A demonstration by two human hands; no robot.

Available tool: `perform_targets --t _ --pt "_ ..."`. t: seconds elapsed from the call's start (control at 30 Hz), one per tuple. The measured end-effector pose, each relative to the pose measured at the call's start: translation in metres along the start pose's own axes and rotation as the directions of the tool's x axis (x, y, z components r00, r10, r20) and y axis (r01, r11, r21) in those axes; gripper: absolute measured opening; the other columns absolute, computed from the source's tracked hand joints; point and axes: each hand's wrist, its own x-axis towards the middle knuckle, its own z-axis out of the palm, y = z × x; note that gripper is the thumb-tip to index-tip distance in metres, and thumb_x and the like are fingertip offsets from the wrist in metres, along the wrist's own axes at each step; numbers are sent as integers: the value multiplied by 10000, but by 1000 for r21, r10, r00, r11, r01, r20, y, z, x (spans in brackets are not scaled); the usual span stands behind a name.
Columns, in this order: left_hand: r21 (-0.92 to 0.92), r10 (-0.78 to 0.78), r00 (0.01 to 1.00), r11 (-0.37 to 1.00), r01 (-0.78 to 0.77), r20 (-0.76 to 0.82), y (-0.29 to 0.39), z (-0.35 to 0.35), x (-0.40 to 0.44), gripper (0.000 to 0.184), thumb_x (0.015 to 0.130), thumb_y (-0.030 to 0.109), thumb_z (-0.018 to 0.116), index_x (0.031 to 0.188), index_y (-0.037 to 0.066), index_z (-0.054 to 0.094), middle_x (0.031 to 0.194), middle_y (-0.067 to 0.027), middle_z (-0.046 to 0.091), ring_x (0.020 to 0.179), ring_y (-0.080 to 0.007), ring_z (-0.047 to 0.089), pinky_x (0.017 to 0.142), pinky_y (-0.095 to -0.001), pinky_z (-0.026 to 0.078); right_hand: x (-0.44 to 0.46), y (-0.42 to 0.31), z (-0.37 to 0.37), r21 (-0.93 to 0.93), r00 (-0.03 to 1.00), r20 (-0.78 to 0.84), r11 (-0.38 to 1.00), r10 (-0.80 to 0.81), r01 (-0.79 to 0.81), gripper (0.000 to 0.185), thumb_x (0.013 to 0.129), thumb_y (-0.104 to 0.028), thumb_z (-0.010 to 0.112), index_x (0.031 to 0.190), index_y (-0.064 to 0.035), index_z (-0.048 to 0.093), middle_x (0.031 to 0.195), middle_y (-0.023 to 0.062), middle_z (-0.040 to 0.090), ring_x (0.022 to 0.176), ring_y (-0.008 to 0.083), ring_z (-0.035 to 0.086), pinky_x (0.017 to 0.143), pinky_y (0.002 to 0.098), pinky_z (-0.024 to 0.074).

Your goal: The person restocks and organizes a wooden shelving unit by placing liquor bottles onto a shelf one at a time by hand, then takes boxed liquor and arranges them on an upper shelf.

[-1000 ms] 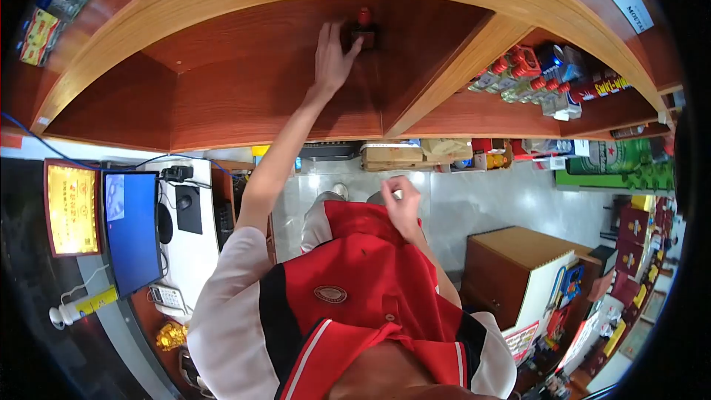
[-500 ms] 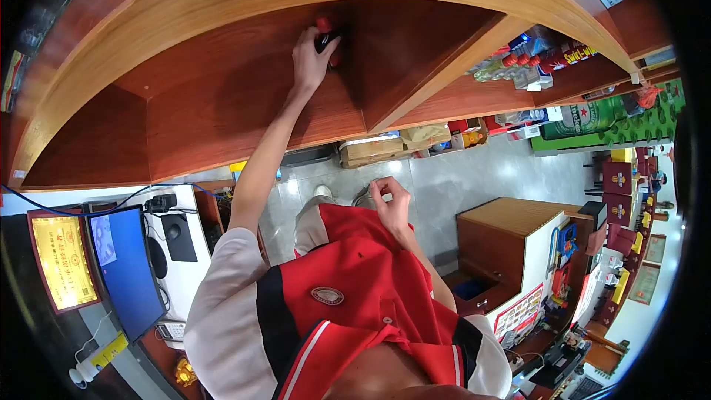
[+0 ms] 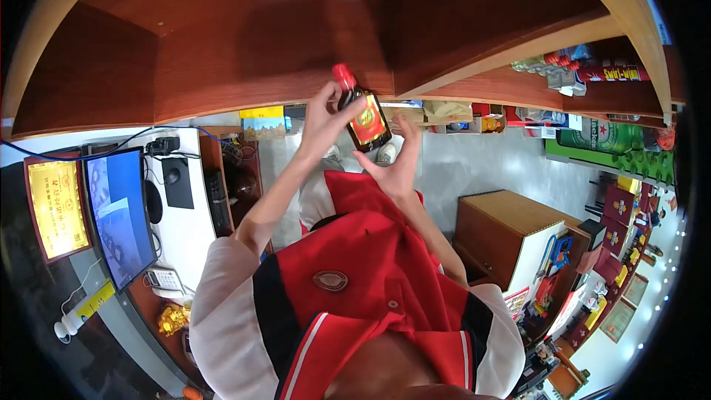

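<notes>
A dark glass bottle (image 3: 370, 123) with a red cap and a red and gold label is tilted in front of the wooden shelf (image 3: 274, 67). My left hand (image 3: 323, 123) grips it around the neck and upper side, the thumb lying across the front. Near the bottle's base, my right hand (image 3: 398, 169) is open, with thumb and fingers spread apart on either side of the lower end. Whether its fingers touch the glass, I cannot tell.
A wooden divider (image 3: 511, 55) splits the shelf, with several red-capped bottles (image 3: 555, 61) in the right compartment. At left are a monitor (image 3: 122, 215) and a mouse (image 3: 172, 175) on a white desk. A wooden cabinet (image 3: 489, 233) stands at right on the grey floor.
My left hand has brought the bottle out of the shelf, down toward my body, its label now showing. My right hand has risen beside it and opened. The view has shifted.
</notes>
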Motion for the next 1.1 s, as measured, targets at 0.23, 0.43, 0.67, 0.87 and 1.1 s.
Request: perform_targets --t 0.23,0.43,0.67,0.87,1.1 --pt "187 93 993 979 -79 -71 -7 84 -73 328 831 158 879 990 1 638 892 -63 598 791 -158 607 687 -306 539 -39 48 -52 -87 991 13 987 -135 135 822 653 -165 961 1344 2 548 1266 199 595 1149 387 605 962 459 529" --pt "314 317 943 889 -332 98 -14 164 -44 385 821 164 886 1071 7 639 997 -136 630 847 -301 684 726 -399 553 -31 100 -85 -78 987 -151 995 49 -61 904 645 -99 939 1419 -25 479 1288 224 566 1170 408 587 979 476 519" --pt "294 432 898 872 -392 -83 -32 231 41 458 864 84 830 1244 -11 593 1109 -171 643 969 -327 678 828 -394 551 68 158 -68 34 951 -305 999 47 -38 786 712 46 825 1418 -10 485 1315 230 546 1175 422 579 985 462 512" --pt "560 512 835 759 -332 -200 -38 240 82 435 936 123 761 1305 -6 570 1171 -211 635 1096 -380 630 953 -447 501 123 171 -50 74 972 -181 987 153 -141 634 839 -29 749 1407 17 470 1279 253 533 1188 470 543 951 511 500" --pt "605 551 806 724 -332 -216 -37 242 112 405 943 43 692 1330 11 578 1231 -229 596 1159 -423 583 995 -487 461 150 179 -49 140 980 -150 984 131 -110 605 866 -89 752 1387 23 464 1307 268 514 1199 487 552 938 523 512"
